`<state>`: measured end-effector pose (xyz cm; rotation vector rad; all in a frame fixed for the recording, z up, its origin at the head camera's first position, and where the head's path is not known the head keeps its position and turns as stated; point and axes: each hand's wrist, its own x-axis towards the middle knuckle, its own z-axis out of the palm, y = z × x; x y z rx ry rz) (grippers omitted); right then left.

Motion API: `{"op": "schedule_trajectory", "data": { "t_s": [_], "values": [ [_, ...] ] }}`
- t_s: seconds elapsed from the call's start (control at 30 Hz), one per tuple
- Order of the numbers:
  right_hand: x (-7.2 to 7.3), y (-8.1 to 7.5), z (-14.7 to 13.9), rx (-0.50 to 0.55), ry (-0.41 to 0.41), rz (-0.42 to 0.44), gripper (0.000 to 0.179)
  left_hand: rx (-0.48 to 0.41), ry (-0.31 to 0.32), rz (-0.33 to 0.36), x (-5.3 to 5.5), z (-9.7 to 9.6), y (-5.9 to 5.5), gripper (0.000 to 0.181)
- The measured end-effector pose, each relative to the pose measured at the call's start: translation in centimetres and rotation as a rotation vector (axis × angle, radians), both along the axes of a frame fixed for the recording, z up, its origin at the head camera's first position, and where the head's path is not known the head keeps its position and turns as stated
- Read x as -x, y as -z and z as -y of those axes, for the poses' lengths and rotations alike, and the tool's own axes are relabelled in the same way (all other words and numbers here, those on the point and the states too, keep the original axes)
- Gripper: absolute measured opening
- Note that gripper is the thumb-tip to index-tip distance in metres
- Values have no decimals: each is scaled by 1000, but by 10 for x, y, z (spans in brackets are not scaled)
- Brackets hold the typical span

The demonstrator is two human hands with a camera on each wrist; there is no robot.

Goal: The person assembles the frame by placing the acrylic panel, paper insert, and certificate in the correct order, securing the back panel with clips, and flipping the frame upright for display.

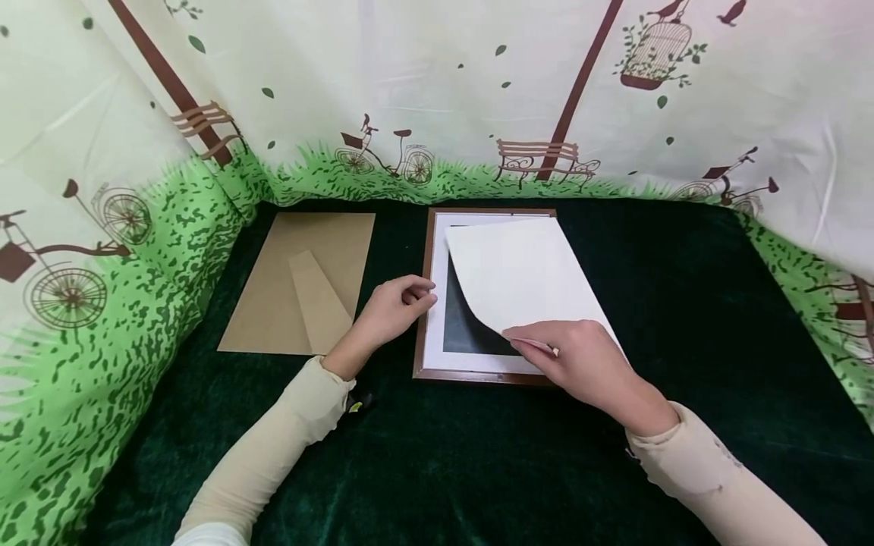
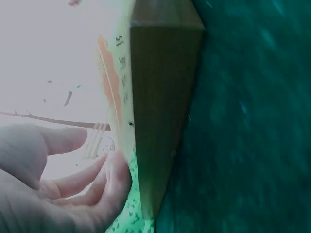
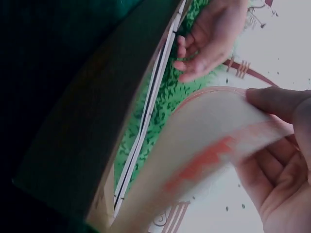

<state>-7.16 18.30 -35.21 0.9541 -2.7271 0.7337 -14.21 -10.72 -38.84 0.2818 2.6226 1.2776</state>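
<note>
A picture frame [image 1: 418, 364] with a brown rim lies on the dark green cloth, a white border and a dark panel [image 1: 471, 334] inside it. Over much of it slants a white sheet of paper [image 1: 526, 265], its near left part bent upward. My right hand [image 1: 580, 356] pinches the sheet's near edge between thumb and fingers; the right wrist view shows the paper [image 3: 209, 116] curving away from the thumb. By the frame's left side hovers my left hand [image 1: 392, 307], fingers loosely bent with nothing between them. In the left wrist view its fingertips are beside the frame's brown edge [image 2: 163, 97].
A brown backing board [image 1: 259, 303] with an easel leg [image 1: 317, 296] lies left of the frame. The dark green velvet cloth [image 1: 437, 470] covers the table. A printed curtain [image 1: 444, 91] with bicycles, benches and grass hangs behind and along both sides.
</note>
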Motion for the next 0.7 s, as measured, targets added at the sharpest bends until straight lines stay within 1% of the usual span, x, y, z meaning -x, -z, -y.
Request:
{"op": "schedule_trajectory", "data": {
  "t_s": [0.07,0.13,0.2,0.27,0.33,0.43,0.6,0.7],
  "values": [
    [-3,1,3,15,-29,-34,24,-80,14,84,0,-2,-2,35],
    [-6,2,6,13,-54,-38,28,-159,29,179,-1,-4,-3,42],
    [-9,4,8,0,-77,-20,33,-221,42,244,0,-5,-3,49],
    [-11,6,10,-23,-105,0,36,-268,51,289,0,-5,-2,56],
    [-13,9,12,-41,-131,13,38,-300,45,307,0,-6,-2,60],
    [-14,13,16,-63,-157,11,38,-347,25,318,-2,-8,-3,64],
    [-15,18,22,-78,-187,2,34,-428,-66,312,-4,-10,-1,69],
    [-16,19,24,-87,-217,17,34,-472,-125,303,-4,-11,1,71]
  ]
}}
